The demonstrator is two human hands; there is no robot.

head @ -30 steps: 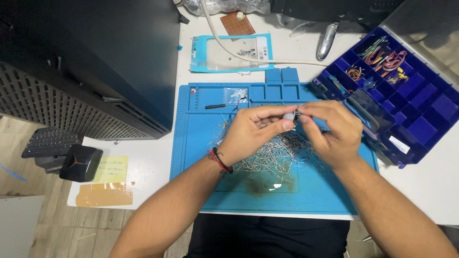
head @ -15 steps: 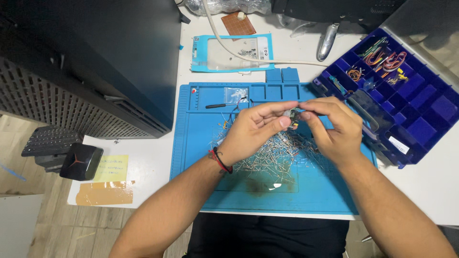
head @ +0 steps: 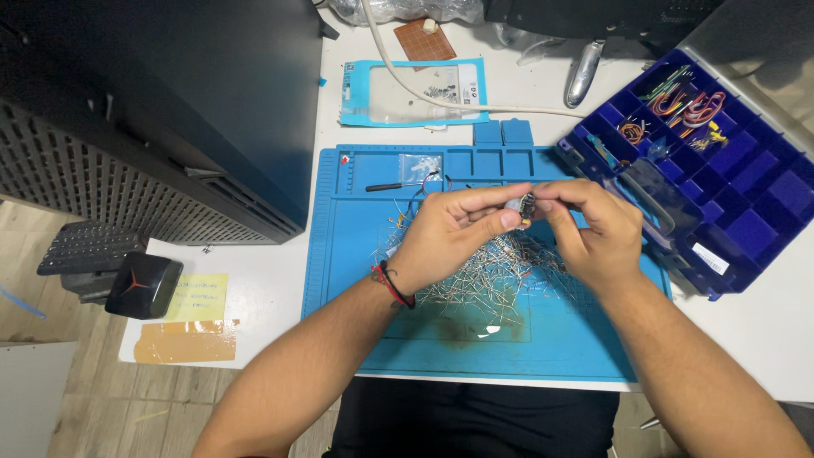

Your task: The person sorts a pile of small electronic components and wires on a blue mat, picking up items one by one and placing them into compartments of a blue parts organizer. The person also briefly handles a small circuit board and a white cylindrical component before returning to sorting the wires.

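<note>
Left hand [head: 454, 229] | pinches small part [head: 521, 206] over blue mat [head: 356, 254]; right hand [head: 593, 229] now closed on it too, shifted slightly since a second ago; wire pile [head: 492, 276] lies below.

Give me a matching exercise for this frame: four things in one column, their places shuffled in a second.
Things:
1. small component
2. pile of wire leads
3. compartment organizer box
4. yellow sticky note

Places:
A. on the white table left of the blue mat
B. pinched between left hand and right hand
C. right of the mat
D. on the mat under the hands

Pairs: 1-B, 2-D, 3-C, 4-A
</note>
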